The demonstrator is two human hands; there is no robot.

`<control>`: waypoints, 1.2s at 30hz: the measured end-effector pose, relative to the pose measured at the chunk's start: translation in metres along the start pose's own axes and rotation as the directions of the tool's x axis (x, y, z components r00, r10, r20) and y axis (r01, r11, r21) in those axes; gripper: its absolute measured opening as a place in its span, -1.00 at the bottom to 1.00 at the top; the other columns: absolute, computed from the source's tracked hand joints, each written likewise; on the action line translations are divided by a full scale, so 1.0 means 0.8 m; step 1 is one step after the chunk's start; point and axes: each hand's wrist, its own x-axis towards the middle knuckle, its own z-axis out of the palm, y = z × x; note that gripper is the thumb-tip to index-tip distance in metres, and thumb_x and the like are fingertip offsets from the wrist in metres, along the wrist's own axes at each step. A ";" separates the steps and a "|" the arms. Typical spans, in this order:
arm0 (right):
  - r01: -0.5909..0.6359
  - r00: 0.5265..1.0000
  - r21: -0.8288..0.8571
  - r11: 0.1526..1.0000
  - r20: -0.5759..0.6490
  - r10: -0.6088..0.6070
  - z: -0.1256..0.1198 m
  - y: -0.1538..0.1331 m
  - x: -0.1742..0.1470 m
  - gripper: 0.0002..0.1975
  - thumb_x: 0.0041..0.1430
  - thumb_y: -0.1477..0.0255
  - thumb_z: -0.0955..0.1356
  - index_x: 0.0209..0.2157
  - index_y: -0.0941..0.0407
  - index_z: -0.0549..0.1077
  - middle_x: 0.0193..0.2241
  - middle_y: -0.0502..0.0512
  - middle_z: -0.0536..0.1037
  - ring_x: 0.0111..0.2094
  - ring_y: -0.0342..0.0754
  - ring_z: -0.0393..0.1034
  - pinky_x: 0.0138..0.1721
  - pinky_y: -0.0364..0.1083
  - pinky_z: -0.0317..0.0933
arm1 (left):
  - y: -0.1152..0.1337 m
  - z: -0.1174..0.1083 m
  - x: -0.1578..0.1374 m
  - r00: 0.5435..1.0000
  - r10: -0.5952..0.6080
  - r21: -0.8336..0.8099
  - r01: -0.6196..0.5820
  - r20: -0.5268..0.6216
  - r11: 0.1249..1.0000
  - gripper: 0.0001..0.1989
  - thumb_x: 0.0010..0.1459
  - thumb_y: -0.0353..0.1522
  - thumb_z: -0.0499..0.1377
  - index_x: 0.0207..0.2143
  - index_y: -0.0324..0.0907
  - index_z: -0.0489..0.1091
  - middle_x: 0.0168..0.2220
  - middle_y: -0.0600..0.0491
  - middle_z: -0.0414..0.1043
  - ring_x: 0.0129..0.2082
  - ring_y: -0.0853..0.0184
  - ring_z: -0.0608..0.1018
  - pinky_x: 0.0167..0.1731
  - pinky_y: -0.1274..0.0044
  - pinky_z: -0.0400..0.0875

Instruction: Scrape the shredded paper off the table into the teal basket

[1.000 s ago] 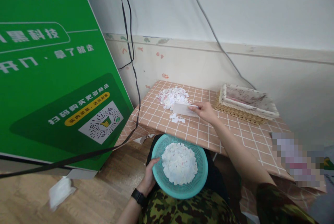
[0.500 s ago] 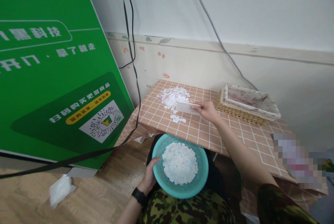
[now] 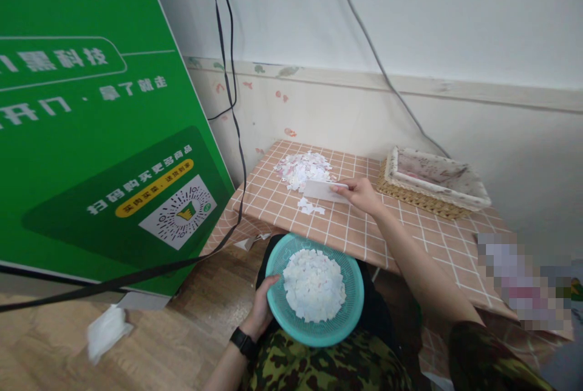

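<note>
My left hand point(image 3: 263, 304) grips the left rim of a teal plastic colander point(image 3: 319, 337), which rests on my lap below the table edge. Inside it lies a heap of small white paper scraps point(image 3: 314, 286). My right hand point(image 3: 359, 193) pinches a flat white card point(image 3: 319, 189) by its right end, held on edge over the table. Just behind the card is a pile of white and pinkish paper scraps point(image 3: 303, 167). A smaller group of scraps point(image 3: 310, 206) lies in front of it, nearer the table edge.
A checked brown cloth covers the table point(image 3: 364, 236). At its back right stands a cloth-lined wicker basket point(image 3: 430, 187). A green cabinet point(image 3: 91, 154) fills the left, with a black strap point(image 3: 223, 245) hanging before it. A white bag point(image 3: 107, 331) lies on the floor.
My right hand has shifted the card slightly to the left and toward me, beside the small group of scraps. My left hand and the colander have stayed in place.
</note>
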 end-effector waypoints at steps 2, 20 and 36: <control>0.004 1.000 0.013 1.000 0.019 -0.004 0.000 -0.001 0.001 -0.54 0.11 0.08 0.25 -0.46 0.17 0.54 -0.60 0.01 0.43 -0.58 -0.15 0.20 -0.56 -0.16 0.01 | 0.000 -0.001 0.001 1.000 0.001 -0.005 -0.001 -0.003 1.000 -0.78 -0.02 -0.32 0.21 -0.37 -0.31 0.51 -0.41 -0.05 0.58 -0.42 0.23 0.55 -0.24 0.41 0.38; 0.039 0.997 -0.020 0.999 -0.062 -0.040 0.005 -0.006 -0.004 -0.59 0.14 0.13 0.26 -0.37 0.15 0.57 -0.49 0.06 0.55 -0.54 -0.12 0.32 -0.52 -0.16 0.08 | 0.000 -0.003 0.003 1.000 0.006 -0.003 -0.006 -0.029 1.000 -0.82 -0.04 -0.34 0.23 -0.43 -0.30 0.51 -0.47 -0.02 0.57 -0.48 0.27 0.53 -0.29 0.43 0.38; 0.028 0.999 0.101 0.994 0.028 -0.031 0.004 -0.007 -0.022 -0.67 0.11 0.17 0.31 -0.38 0.12 0.58 -0.46 0.06 0.58 -0.52 -0.08 0.39 -0.54 -0.15 0.16 | 0.019 0.012 -0.009 0.995 0.042 -0.037 -0.046 -0.093 0.998 -0.87 -0.06 -0.37 0.21 -0.48 -0.28 0.50 -0.54 0.01 0.55 -0.53 0.28 0.53 -0.38 0.46 0.39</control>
